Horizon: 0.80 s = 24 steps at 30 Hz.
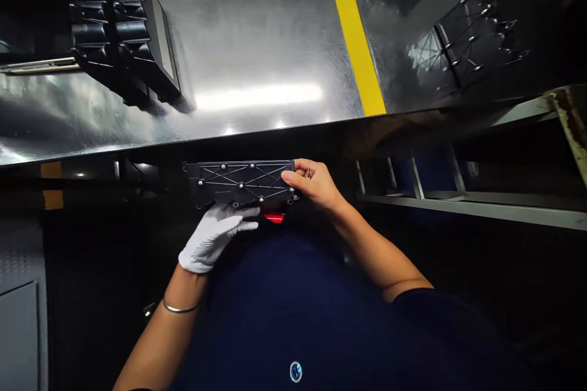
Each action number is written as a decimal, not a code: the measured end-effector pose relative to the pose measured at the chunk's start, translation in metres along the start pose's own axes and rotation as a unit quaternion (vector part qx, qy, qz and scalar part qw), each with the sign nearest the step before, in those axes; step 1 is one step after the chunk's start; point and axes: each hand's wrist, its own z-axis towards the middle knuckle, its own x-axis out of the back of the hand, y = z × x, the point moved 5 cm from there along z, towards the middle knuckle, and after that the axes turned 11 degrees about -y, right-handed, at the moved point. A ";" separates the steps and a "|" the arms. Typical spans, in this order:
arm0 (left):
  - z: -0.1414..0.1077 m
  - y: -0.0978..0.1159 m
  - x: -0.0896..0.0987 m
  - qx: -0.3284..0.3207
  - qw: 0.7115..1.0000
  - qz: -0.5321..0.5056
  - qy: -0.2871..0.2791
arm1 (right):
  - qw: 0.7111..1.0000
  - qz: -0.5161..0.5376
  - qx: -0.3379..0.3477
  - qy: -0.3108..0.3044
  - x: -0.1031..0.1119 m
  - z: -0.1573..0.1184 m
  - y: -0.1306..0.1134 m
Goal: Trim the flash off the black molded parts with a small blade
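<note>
We hold the panel [243, 184] level in front of us, between our body and the near edge of the bench [257, 55]. Our bare right hand [316, 184] pinches its right end, thumb flat on the studded face and fingers behind. Our gloved left hand [217, 237] is under the lower edge, fingers stretched out and apart; with the blur there, we cannot quite tell whether they touch it. The panel's left end juts out past the glove, with no grip on it. Its long upper edge runs near the bench edge, a dark gap between the two.

On the bench, the blocks [126, 30] stand side by side at the left, their lower ends well back from that edge. A broad, shiny stretch separates them from the yellow stripe [353, 30]. Beyond the stripe lies a ribbed part [458, 43]. Below it, to our right, runs a metal rail [477, 211], well apart from our forearm.
</note>
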 end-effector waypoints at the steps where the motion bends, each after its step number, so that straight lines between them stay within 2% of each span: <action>1: 0.000 -0.004 -0.008 -0.023 1.000 -0.015 0.001 | 1.000 0.008 0.002 0.003 -0.003 0.001 0.005; 3: 0.001 -0.005 -0.019 -0.072 0.996 -0.016 0.050 | 1.000 0.024 0.007 0.004 -0.009 0.003 0.012; 5: 0.004 -0.002 -0.028 -0.085 0.993 0.004 0.079 | 0.999 0.038 0.004 0.008 -0.012 0.003 0.017; 9: 0.004 0.006 -0.037 -0.078 0.994 0.049 0.059 | 0.999 0.033 -0.012 0.032 -0.009 -0.001 0.017; 12: 0.004 0.006 -0.036 -0.060 0.998 0.013 0.031 | 0.999 0.029 -0.014 0.026 -0.010 -0.002 0.016; 14: 0.006 0.003 -0.033 -0.052 0.996 -0.045 0.049 | 1.000 0.026 -0.009 -0.002 -0.013 0.000 0.019; 16: 0.010 0.002 -0.029 -0.056 0.990 -0.090 0.090 | 1.000 -0.004 0.008 -0.022 -0.015 0.004 0.023; 18: 0.014 0.004 -0.027 -0.078 0.983 -0.103 0.129 | 0.996 -0.074 0.040 0.018 -0.008 0.007 0.024; 21: 0.014 0.008 -0.025 -0.125 0.976 -0.092 0.154 | 0.974 -0.174 0.077 0.121 0.005 0.002 0.019; 22: 0.012 0.010 -0.024 -0.140 0.973 -0.085 0.160 | 0.971 -0.187 0.081 0.126 0.006 -0.001 0.017; 24: 0.008 0.012 -0.019 -0.164 0.970 -0.066 0.168 | 0.975 -0.194 0.085 0.065 -0.004 -0.009 0.011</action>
